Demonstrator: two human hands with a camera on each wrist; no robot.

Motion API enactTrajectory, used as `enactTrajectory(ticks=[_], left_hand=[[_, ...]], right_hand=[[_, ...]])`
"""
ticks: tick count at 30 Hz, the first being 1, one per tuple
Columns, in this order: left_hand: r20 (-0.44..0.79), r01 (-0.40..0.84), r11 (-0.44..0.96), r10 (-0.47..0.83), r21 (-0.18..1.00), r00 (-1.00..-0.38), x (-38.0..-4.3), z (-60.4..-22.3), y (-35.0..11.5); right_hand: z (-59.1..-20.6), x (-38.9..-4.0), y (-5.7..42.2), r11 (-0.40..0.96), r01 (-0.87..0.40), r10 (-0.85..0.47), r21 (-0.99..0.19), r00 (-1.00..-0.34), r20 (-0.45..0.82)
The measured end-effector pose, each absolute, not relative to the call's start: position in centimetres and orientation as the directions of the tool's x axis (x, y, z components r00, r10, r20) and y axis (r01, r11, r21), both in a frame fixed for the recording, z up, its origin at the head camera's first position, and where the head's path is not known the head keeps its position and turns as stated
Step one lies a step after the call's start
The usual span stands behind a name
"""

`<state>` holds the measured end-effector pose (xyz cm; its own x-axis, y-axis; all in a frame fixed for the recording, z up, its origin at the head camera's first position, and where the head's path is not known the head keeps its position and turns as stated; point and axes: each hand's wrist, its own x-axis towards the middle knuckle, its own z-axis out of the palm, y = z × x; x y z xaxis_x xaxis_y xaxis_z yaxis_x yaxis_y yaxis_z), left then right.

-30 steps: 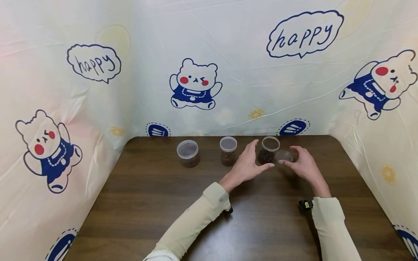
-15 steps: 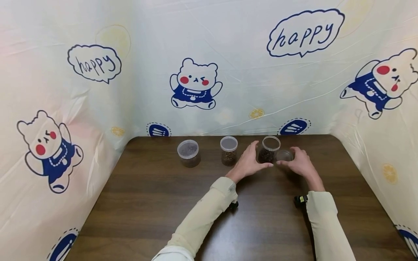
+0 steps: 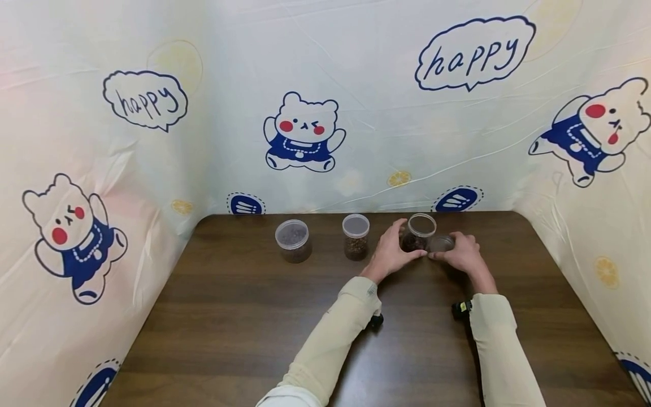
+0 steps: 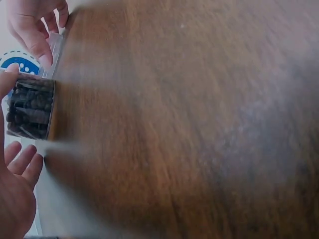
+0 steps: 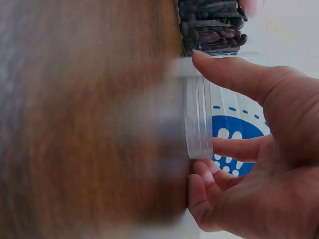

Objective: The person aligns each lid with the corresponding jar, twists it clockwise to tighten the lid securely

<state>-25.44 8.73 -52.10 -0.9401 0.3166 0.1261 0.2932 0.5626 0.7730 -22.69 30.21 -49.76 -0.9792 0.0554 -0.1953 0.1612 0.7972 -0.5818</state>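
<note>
A clear jar of dark beans [image 3: 415,239] stands uncovered near the table's back edge. My left hand [image 3: 390,252] spreads around it, thumb at the near side. In the left wrist view the fingers [image 4: 30,162] lie just off the jar's side. To the jar's right is a clear round lid [image 3: 441,243], flat on the table. My right hand [image 3: 465,254] spans this lid. The right wrist view shows the thumb [image 5: 229,69] straight, its tip just beyond the lid's edge, and the other fingers bent at the opposite side.
A lidded jar of brown contents [image 3: 355,240] stands left of my left hand, and a wider lidded jar [image 3: 293,243] farther left. The brown wooden table [image 3: 229,316] meets a printed cloth wall [image 3: 376,141] at the back and both sides.
Both hands have drawn in closer, the left around the jar and the right over the lid, with the two thumbs now nearly meeting. The jars and the lid stay in place.
</note>
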Motion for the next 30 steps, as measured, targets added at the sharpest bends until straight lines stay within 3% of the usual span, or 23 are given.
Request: enactTrajectory(ticks=[11, 30], left_hand=[[0.134, 0.340, 0.568, 0.373, 0.750, -0.918, -25.50, -52.26, 9.20], [0.136, 0.323, 0.554, 0.353, 0.767, -0.926, -25.27, -52.32, 9.75]], right_hand=[[-50.14, -22.52, 30.16, 0.794, 0.147, 0.075, -0.590, -0.987, -0.144], [-50.27, -22.69, 30.61, 0.788, 0.129, 0.049, -0.602, -0.988, -0.147]])
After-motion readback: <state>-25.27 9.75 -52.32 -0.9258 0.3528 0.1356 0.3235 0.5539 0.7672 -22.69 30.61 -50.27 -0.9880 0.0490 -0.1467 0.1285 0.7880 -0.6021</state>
